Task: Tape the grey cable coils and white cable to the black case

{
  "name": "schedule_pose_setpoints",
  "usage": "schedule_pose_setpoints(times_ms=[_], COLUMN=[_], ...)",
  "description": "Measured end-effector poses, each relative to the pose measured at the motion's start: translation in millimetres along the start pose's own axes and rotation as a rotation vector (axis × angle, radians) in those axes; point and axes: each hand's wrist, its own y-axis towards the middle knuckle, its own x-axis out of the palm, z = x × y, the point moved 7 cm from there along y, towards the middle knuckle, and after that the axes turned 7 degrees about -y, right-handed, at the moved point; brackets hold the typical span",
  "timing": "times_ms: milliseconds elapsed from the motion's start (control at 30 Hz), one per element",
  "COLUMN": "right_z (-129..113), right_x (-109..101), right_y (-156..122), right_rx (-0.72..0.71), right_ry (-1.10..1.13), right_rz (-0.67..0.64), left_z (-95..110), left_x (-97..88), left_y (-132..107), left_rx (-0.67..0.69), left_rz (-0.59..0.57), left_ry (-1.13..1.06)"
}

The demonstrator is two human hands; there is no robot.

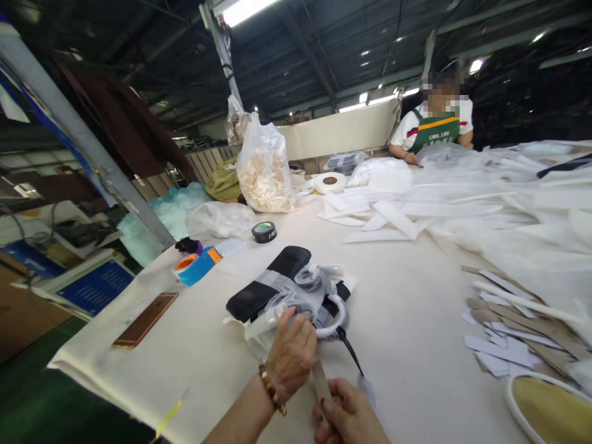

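A black padded item (272, 280), probably a bag part, lies on the table bundled in clear plastic wrap (266, 327). A white ring handle (340, 317) and a black strap (350, 351) with a clear tag stick out at its right side. My left hand (291, 354), a beaded bracelet on the wrist, has its fingers curled onto the near edge of the wrap. Just below, my right hand (346, 410) pinches a flat beige strip (320, 385) whose upper end reaches up beside the left hand.
Black tape (264, 232), blue and orange tape rolls (198, 265) and a phone (145, 320) lie on the left. Cardboard strips (522, 327) and a white-rimmed round thing (550, 407) are on the right. Across the table (407, 308), a person in a green apron (435, 129) stands behind white sheets.
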Motion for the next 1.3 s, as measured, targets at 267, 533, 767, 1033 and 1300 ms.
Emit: schedule_pose_setpoints(times_ms=[267,533,767,1033,1300], right_z=[-22.6,-39.3,-47.1,-49.8,-66.2], right_x=[-17.2,-19.7,-18.6,-21.9,-18.3], right_y=[35.8,45.2,48.7,51.2,45.8], right_rx=[-0.167,-0.263,-0.283,-0.300,-0.318], right_ry=[0.188,0.074,0.020,-0.048,-0.074], right_rz=[0.417,0.354,0.241,0.215,0.201], left_z=[-3.0,-4.7,-8.8,-19.2,-21.0], left_x=[-2.4,-6.7,-10.1,-19.4,-22.8], left_y=[0.2,-1.1,-4.8,-2.6,6.7], left_rx=[-0.025,-0.047,-0.082,-0.213,-0.218], left_rz=[0.033,0.057,0.064,0.113,0.053], left_ry=[-0.057,-0.062,-0.095,-0.187,-0.272])
